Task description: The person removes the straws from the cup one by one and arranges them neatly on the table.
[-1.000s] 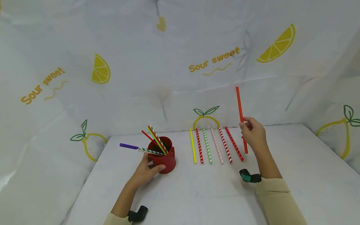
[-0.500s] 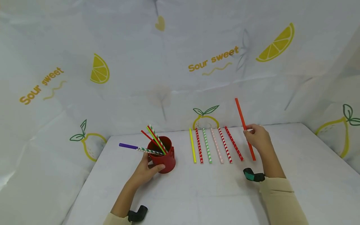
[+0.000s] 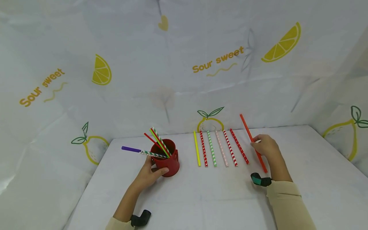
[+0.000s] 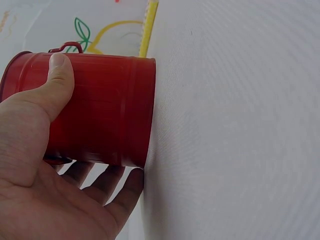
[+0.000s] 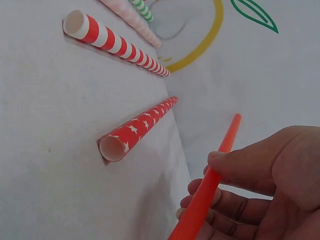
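My right hand (image 3: pixel 265 147) pinches a plain orange-red straw (image 3: pixel 248 130) around its middle, thumb on one side and fingers on the other. The straw slants, its far end up to the left and its near end close over the table. Just left of it lies a red straw with white stars (image 5: pixel 140 127). My left hand (image 3: pixel 150 175) grips a small red metal bucket (image 4: pixel 100 105), its thumb along the wall by a handle. Several straws stick out of the bucket, among them a purple one (image 3: pixel 130 149) leaning far left.
Several straws lie in a row between bucket and right hand: a yellow straw (image 3: pixel 197 148), a green-striped straw (image 3: pixel 211 148), a pink straw (image 3: pixel 222 148) and a red-striped straw (image 3: pixel 230 148) among them. A white lemon-print cloth (image 3: pixel 129 105) rises behind the table.
My right hand has moved right and down with the orange-red straw, which now tilts more and sits lower. My left hand and the bucket have stayed put.
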`<state>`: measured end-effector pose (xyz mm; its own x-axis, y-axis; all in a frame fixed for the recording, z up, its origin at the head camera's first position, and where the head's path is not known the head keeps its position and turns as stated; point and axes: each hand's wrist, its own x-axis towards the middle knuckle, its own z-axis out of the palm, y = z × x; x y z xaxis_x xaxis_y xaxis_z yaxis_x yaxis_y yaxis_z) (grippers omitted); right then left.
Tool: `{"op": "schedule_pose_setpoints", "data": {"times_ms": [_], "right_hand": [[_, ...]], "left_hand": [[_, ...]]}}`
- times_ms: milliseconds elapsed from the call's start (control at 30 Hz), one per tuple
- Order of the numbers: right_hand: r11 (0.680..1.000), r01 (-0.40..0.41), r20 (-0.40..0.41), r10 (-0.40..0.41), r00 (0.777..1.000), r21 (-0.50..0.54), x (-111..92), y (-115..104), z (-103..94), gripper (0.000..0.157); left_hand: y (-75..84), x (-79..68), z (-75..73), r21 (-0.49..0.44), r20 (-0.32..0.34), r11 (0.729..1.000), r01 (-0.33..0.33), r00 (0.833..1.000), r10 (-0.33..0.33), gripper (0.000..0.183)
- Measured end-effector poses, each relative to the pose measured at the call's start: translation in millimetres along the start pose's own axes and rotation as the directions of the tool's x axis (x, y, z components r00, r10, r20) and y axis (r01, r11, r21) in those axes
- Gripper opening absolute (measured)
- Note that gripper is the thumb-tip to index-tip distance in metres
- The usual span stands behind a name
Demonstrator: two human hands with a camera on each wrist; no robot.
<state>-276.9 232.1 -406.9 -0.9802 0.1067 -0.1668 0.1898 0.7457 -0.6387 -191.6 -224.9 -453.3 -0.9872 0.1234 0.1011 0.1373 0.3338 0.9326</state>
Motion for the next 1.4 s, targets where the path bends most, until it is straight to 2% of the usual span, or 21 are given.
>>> {"op": "schedule_pose_setpoints", "data": {"times_ms": [233, 567, 1100, 1400], "right_hand": [[0.997, 0.001, 0.016, 0.001, 1.0, -0.078, 0.3, 4.3, 3.4, 0.033], [0.987, -0.001, -0.034, -0.005, 0.999, -0.16, 3.1, 11.5, 10.8, 0.026], [0.991, -0.025, 0.019, 0.028, 0.999, -0.134, 0.3, 13.5, 8.8, 0.03], [0.996, -0.057, 0.046, 0.06, 0.997, -0.067, -1.1, 13.0, 8.6, 0.037]], "left_hand": [[0.1, -0.7, -0.3, 0.008, 0.002, 1.0, -0.001, 1.0, 0.001, 0.09], [1.0, -1.7, 1.1, -0.006, 0.005, 1.0, 0.004, 1.0, -0.003, 0.089], [1.2, -1.5, -0.3, 0.005, 0.013, 1.0, 0.003, 1.0, -0.003, 0.089], [1.0, -0.9, -0.1, 0.006, 0.008, 1.0, -0.009, 1.0, 0.009, 0.09]]}}
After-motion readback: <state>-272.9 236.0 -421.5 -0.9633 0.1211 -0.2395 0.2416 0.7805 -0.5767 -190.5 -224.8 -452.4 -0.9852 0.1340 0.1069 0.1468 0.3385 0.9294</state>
